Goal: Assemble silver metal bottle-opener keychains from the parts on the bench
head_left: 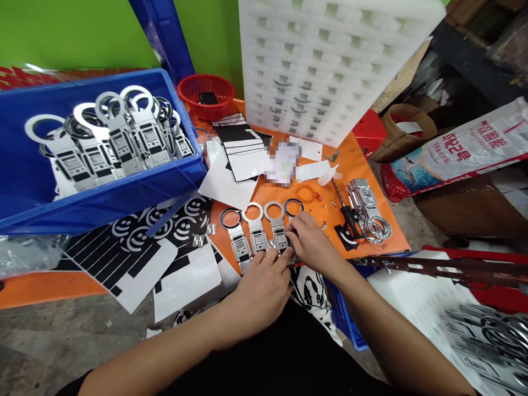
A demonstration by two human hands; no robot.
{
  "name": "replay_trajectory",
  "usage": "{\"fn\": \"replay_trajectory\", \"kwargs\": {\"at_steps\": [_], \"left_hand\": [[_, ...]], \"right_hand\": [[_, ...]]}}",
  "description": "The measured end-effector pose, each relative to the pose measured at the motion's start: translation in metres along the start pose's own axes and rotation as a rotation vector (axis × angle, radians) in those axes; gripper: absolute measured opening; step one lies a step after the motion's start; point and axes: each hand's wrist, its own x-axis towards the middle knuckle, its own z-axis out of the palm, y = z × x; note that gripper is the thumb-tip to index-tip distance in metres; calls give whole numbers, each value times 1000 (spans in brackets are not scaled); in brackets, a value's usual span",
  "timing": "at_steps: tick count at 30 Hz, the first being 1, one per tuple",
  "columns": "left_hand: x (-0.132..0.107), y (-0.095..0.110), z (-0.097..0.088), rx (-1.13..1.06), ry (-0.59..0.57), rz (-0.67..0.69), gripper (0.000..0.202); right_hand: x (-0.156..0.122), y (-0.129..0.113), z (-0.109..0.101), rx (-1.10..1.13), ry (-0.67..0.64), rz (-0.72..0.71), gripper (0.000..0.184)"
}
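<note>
A row of several flat metal plates with ring-shaped tops lies at the table's front edge, among them a left plate and a plate with a plain silver ring. My left hand, a ring on one finger, is bent over the lower ends of the right-hand plates, its fingertips closed against them. My right hand pinches at the side of the rightmost plate, whose black-faced ring shows above the fingers. Whatever small piece may be between the right fingertips is hidden.
A blue bin of similar plates stands left, above black-and-white sticker sheets. Right of my hands lie a screwdriver and stacked plates. Behind are a red basket, a blurred patch and a white foam slab.
</note>
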Motion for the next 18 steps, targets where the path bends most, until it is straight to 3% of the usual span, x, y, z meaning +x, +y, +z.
{"fn": "replay_trajectory", "kwargs": {"at_steps": [9,13,18], "left_hand": [[0,0,-2,16,0,15,35],[0,-1,-1,10,-5,8,35],[0,-4,-5,1,-34,9,34]], "right_hand": [[2,-3,0,-12,-2,10,13],[4,3,-2,82,60,18,9],[-5,8,-4,55,149,-69,24]]}}
